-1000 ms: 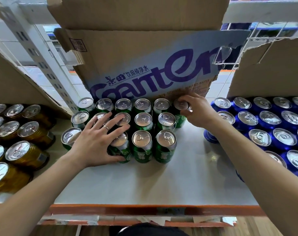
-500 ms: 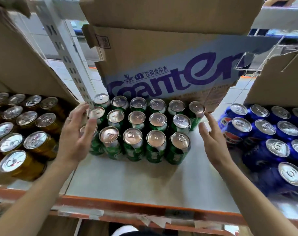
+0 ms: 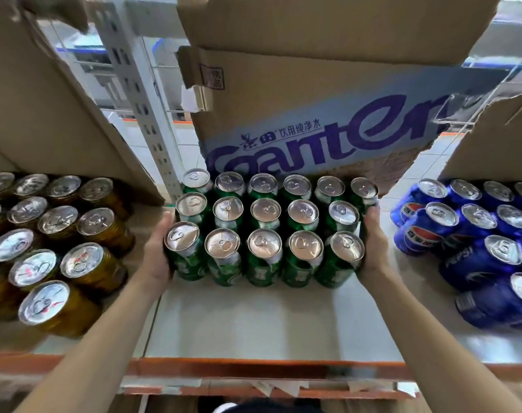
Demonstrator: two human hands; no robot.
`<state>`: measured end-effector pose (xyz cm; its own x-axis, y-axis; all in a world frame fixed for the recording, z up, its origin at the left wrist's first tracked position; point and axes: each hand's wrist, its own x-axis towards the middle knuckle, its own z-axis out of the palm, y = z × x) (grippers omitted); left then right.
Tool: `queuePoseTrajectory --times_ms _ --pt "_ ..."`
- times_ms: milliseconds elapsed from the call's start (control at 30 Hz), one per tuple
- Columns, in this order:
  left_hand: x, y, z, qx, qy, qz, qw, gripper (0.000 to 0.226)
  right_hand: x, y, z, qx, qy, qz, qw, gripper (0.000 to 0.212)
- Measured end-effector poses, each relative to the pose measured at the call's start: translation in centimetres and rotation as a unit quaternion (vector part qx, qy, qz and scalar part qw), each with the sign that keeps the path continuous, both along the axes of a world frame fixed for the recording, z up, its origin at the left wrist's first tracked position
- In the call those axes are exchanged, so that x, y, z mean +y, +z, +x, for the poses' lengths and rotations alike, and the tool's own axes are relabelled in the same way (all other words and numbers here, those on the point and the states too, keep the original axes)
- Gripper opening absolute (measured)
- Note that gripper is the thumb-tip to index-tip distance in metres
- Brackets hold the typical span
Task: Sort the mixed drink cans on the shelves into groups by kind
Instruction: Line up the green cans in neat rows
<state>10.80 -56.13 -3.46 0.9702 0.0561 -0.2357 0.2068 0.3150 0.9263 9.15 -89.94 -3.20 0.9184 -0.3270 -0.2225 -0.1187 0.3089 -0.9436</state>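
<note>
Square up the green block from both sides.

Your left hand (image 3: 156, 251) and right hand (image 3: 373, 244) are flat against opposite ends of the green cans (image 3: 268, 228), mid-shelf (image 3: 241, 326) before the cardboard box (image 3: 328, 114). Press evenly and low so the outer cans stay upright. Gold cans (image 3: 54, 234) left and blue cans (image 3: 477, 234) right sit apart; the blurred blue ones may be leaning.

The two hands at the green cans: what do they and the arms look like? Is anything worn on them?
Both arms are bare up to the frame edge, with no sleeves in view. The left hand and the right hand wear no gloves, and no watch or wristband shows. The fingers are mostly hidden behind the cans, so a ring cannot be confirmed.
</note>
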Motion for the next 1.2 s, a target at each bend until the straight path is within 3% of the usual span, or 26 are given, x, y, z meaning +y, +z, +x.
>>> queuePoseTrajectory --times_ms 67,200,233,333,367,433,533,667,733,833,867,967,1033,1200 --pt "-0.1 -0.3 0.3 -0.001 0.002 0.003 1.000 0.044 0.3 0.3 0.0 -0.002 0.005 -0.025 1.000 0.097" --pt "-0.1 -0.6 0.5 -0.025 -0.009 0.004 1.000 0.055 -1.2 -1.3 -0.1 -0.012 0.025 -0.052 0.998 0.101" --pt "0.1 -0.6 0.4 -0.029 -0.012 0.011 0.999 0.054 -0.6 -0.1 -0.4 -0.009 0.028 -0.048 0.998 0.091" --pt "0.6 -0.6 -0.2 -0.086 -0.014 0.023 0.996 0.065 0.9 1.0 -1.5 -0.037 -0.027 -0.062 0.997 0.036" --pt "0.6 -0.6 -0.4 -0.105 0.000 0.033 0.994 0.070 1.4 0.8 -2.0 -0.042 -0.044 -0.058 0.996 0.030" --pt "0.3 -0.8 -1.0 -0.143 0.024 0.064 0.987 0.069 2.2 0.2 -2.9 -0.063 -0.030 -0.065 0.995 0.039" --pt "-0.2 -1.4 -1.3 -0.182 0.044 0.180 0.966 0.063 3.2 0.0 -3.5 -0.065 -0.028 -0.113 0.991 0.066" --pt "0.0 -0.7 -1.6 -0.188 0.023 0.256 0.948 0.067 3.1 -0.1 -3.4 -0.065 -0.034 -0.139 0.988 0.060" --pt "0.7 -0.1 -1.8 -0.198 0.012 0.351 0.915 0.072 2.9 0.5 -3.7 -0.065 0.003 -0.172 0.983 0.061" --pt "1.7 1.0 -1.7 -0.270 0.011 0.527 0.806 0.071 2.8 2.1 -4.7 -0.061 0.010 -0.290 0.955 0.061" --pt "1.6 1.3 -1.6 -0.294 -0.001 0.564 0.772 0.070 3.1 2.6 -4.9 -0.065 0.006 -0.365 0.929 0.066" --pt "0.5 1.9 -1.5 -0.350 -0.060 0.645 0.677 0.065 4.4 3.2 -5.3 -0.041 0.048 -0.601 0.797 0.072" --pt "0.0 1.8 -1.4 -0.362 -0.077 0.657 0.657 0.058 5.4 3.4 -5.3 -0.003 0.065 -0.659 0.749 0.071" --pt "0.0 1.3 -1.1 -0.350 -0.092 0.675 0.644 0.053 5.9 3.6 -5.5 0.024 0.056 -0.662 0.747 0.077"
